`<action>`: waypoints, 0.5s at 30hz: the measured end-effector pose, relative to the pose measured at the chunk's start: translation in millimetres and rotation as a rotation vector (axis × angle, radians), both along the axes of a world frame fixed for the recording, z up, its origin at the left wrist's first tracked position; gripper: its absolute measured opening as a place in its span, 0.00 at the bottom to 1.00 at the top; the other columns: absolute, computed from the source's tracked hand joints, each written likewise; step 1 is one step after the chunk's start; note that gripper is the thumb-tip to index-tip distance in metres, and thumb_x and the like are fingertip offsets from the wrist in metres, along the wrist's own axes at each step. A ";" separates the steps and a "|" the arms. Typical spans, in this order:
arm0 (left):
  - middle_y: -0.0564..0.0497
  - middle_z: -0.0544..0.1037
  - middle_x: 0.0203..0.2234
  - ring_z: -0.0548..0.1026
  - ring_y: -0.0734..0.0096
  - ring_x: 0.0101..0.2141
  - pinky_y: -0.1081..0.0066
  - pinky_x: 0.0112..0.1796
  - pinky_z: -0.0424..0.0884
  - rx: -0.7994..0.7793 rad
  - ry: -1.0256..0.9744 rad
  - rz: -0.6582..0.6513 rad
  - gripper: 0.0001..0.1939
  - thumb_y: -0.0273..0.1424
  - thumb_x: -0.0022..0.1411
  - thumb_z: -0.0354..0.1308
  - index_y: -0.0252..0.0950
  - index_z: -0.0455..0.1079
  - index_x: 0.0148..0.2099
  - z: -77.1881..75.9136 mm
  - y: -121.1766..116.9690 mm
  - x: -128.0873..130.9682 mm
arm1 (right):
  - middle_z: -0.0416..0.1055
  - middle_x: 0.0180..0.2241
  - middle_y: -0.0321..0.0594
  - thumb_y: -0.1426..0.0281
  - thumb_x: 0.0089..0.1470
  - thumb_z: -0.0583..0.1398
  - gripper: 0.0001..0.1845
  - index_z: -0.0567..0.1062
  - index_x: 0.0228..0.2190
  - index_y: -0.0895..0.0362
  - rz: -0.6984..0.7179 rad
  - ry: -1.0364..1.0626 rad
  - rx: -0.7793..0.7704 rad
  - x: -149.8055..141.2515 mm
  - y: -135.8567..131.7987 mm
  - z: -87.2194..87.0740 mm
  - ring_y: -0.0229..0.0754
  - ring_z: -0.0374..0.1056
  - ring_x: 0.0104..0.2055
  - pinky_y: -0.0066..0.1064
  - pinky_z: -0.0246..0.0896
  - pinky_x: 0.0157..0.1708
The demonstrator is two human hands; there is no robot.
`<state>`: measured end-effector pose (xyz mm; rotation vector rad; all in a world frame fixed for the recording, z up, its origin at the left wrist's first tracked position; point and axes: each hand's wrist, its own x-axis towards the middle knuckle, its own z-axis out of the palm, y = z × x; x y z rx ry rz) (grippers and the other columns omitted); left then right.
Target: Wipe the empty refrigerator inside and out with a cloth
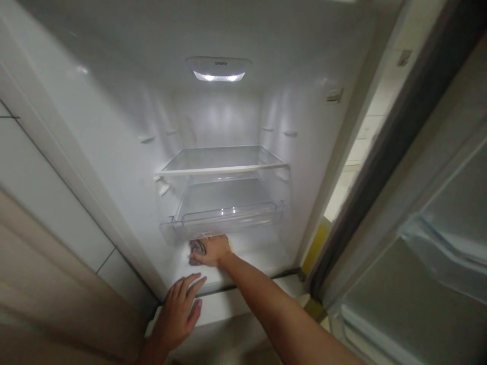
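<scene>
Wiping looks unfinished, coverage unclear; right hand (215,251) clamps a grey cloth (197,252) against refrigerator floor (262,255); left hand (175,312), fingers apart.

My right hand (216,249) covers part of the greyish cloth (196,252), so its full outline is hidden from me, and its folds are blurred. Most of the fingertips on that hand are out of sight too. The bottom edge cuts off my right forearm (274,304) and, farther left, my left wrist; whether my left hand (179,306) touches the fridge floor (258,253) I can't tell. The clear drawer (228,223) obscures the rear of that floor. Lettering on the lamp (219,68) is too small to read — and the fridge door (433,289) runs out past the right edge, its lower bin cropped.
</scene>
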<state>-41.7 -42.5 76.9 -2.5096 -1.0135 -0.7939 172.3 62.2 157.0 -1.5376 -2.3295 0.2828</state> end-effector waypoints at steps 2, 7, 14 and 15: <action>0.45 0.78 0.60 0.75 0.55 0.57 0.56 0.60 0.68 0.007 -0.006 0.000 0.26 0.31 0.72 0.56 0.43 0.69 0.70 0.4 0.2 0.6 | 0.70 0.67 0.47 0.35 0.64 0.60 0.40 0.74 0.66 0.45 0.028 -0.025 0.038 10.0 -18.8 -3.4 0.61 0.65 0.68 0.58 0.61 0.67; 0.44 0.77 0.61 0.74 0.54 0.58 0.54 0.62 0.67 0.009 0.004 -0.022 0.25 0.33 0.74 0.55 0.41 0.68 0.70 -2.4 0.8 0.1 | 0.71 0.67 0.42 0.40 0.68 0.59 0.33 0.74 0.65 0.42 -0.124 -0.018 0.059 52.5 -40.8 -10.8 0.56 0.64 0.67 0.52 0.63 0.63; 0.45 0.77 0.62 0.75 0.54 0.58 0.54 0.62 0.68 -0.001 -0.008 -0.023 0.27 0.34 0.73 0.56 0.44 0.67 0.71 -5.1 1.6 -1.4 | 0.77 0.59 0.55 0.54 0.72 0.60 0.24 0.82 0.56 0.56 -0.572 0.000 0.084 114.5 -12.9 -8.6 0.60 0.68 0.64 0.54 0.56 0.68; 0.45 0.77 0.62 0.75 0.54 0.59 0.54 0.62 0.68 0.000 -0.008 -0.021 0.27 0.34 0.73 0.57 0.44 0.67 0.71 -6.2 1.6 -1.3 | 0.77 0.59 0.54 0.56 0.73 0.59 0.22 0.82 0.56 0.57 -0.605 0.004 0.094 121.4 -5.4 -7.9 0.59 0.68 0.64 0.53 0.55 0.68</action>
